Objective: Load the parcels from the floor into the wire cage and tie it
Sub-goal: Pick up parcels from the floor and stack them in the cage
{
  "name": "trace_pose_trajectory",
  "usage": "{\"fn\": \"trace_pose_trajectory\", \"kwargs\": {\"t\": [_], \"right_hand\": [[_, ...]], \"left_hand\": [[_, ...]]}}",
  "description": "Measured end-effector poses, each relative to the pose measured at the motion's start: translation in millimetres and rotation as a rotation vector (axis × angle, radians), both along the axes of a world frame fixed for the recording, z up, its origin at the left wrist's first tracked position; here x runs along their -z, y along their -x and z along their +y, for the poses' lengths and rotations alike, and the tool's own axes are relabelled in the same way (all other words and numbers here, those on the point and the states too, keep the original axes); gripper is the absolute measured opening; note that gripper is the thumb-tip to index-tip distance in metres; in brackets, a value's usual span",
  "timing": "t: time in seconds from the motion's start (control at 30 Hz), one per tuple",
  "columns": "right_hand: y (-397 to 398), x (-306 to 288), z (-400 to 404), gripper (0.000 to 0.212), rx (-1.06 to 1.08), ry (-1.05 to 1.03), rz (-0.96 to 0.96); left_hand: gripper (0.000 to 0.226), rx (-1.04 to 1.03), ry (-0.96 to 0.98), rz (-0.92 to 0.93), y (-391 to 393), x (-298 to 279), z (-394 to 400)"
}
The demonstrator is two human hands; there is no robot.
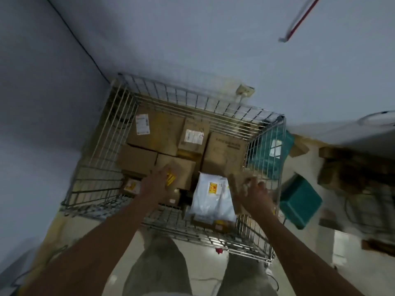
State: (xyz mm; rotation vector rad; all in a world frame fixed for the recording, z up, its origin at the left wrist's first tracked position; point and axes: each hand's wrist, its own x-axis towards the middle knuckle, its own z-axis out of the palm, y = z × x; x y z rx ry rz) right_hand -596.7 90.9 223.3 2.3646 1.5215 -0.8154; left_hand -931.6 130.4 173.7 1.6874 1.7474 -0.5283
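Head view: unreadable labels (142,124) on parcels (157,133).

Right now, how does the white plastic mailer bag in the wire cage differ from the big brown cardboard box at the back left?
The white plastic mailer bag is soft, pale and flat; the big brown cardboard box is rigid and squared. The bag's label is yellow and red, the box's white. The bag lies nearest the person, the box farthest. Both sit inside the wire cage and carry labels.
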Motion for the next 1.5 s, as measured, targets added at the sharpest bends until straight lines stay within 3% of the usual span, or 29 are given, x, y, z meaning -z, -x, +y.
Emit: {"fn": "trace_pose_trajectory", "kwargs": {"t": [0.1,0.27,0.37,0.43,0.53,0.7,0.8,0.93,1.13,1.37,1.5], "right_hand": [[48,22,-9,0.071,0.001,-0.033,-0.050],[118,73,8,0.082,-0.286,-0.092,-0.118],[164,104,31,0.081,-0.096,-0.176,0.068],[191,128,47,0.083,0.101,-0.148,0.164],[218,184,61,0.091,0.214,-0.097,0.217],[222,279,71,0.102,0.265,-0.044,0.117],[229,316,78,0.086,0.220,-0.032,0.117],[233,337,78,0.071,0.203,-0.024,0.173],[218,262,82,0.066,0.083,-0.008,0.060],[165,94,100,0.040,-0.148,-0.077,-0.023],[110,-8,58,0.043,-0.056,-0.100,-0.074]], "left_hand": [[0.113,-0.025,0.028,-0.011,31,16,12],[0.110,-0.080,-0.021,-0.024,80,64,16],[0.106,-0.137,-0.088,0.001,93,99,20],[0.103,-0.182,-0.107,0.012,88,120,25],[0.102,-0.225,-0.156,0.024,72,158,33],[0.108,-0.228,-0.190,0.038,45,230,39],[0.110,-0.069,-0.179,0.085,39,262,44],[0.095,0.071,-0.112,0.141,34,272,41],[0.077,0.088,-0.071,0.128,34,199,46],[0.067,0.351,-0.136,0.050,-11,47,69],[0.066,0.527,-0.187,-0.114,-51,-26,42]]}}
